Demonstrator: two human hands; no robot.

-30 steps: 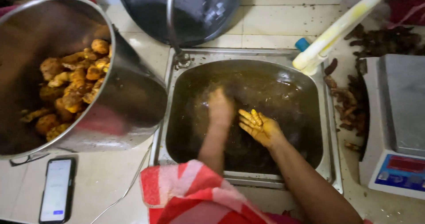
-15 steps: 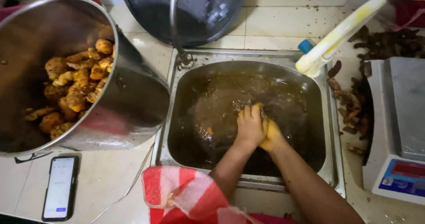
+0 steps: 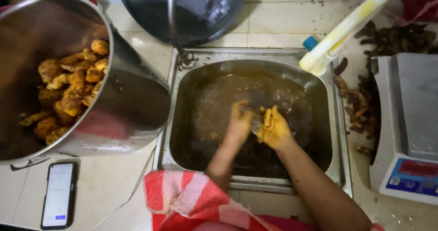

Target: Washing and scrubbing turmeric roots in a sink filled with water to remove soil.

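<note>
Meeting over sink centre: left hand and right hand, forearms angled in from near edge. Both grips curled, pressed together around small yellow root piece above murky brown water. Open water left and far. Steel pot overhangs left rim; scale right.

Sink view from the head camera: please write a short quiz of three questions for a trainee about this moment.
1. True or false: both hands are in the brown water of the sink.
2. What stands left of the sink? A) steel pot of yellow-orange roots B) weighing scale C) red bucket
3. Fill in: a ____ lies on the counter below the pot.

Key: 1 true: left hand, right hand. 2 A: steel pot; the scale is at the right. 3 phone.
</note>
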